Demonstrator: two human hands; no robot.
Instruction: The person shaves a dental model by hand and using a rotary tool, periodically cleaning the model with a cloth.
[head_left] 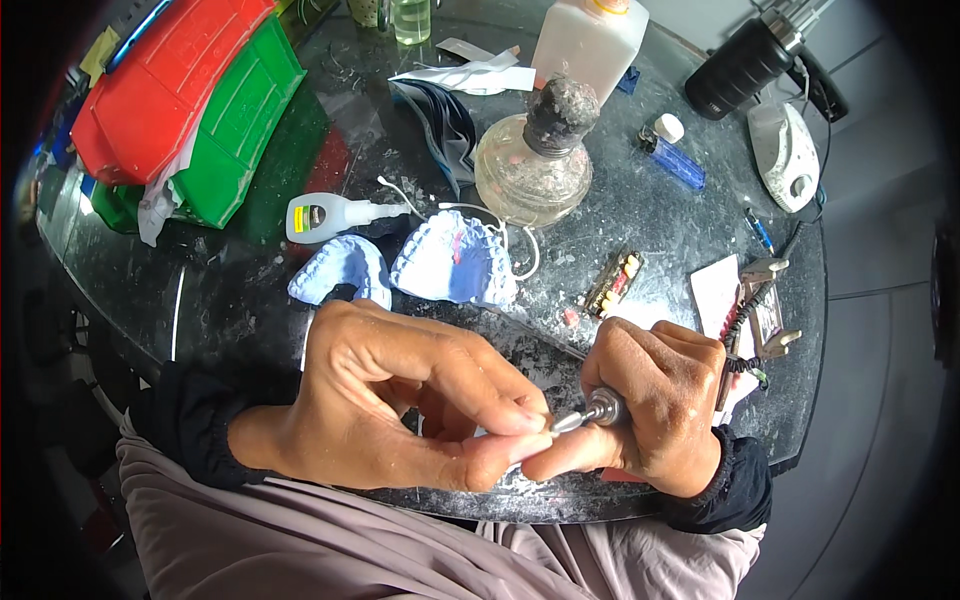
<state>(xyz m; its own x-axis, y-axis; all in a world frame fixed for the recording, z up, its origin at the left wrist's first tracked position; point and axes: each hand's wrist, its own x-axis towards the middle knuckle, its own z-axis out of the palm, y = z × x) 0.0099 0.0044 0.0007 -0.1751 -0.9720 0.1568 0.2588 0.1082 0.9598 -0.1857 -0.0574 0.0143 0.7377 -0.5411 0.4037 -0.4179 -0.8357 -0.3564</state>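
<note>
My left hand (400,395) is closed in a pinch, thumb and index fingertip together around something too small and covered to make out. In my right hand (660,405) is a rotary handpiece (607,407), its metal nose pointing left. The bur (568,422) at its end reaches the left fingertips, and the right thumb lies just below it. Beyond my left hand sit two pale blue dental casts, a smaller arch (345,268) and a larger one (455,260). A strip of artificial teeth (615,284) lies beyond my right hand.
A glass spirit lamp (535,180) with a dark top stands behind the casts. Around it are a dropper bottle (325,217), a white jug (590,45), a blue lighter (673,162), red bin (165,80) and green bin (240,125). At right are a coiled cord (740,325) and a white device (783,155).
</note>
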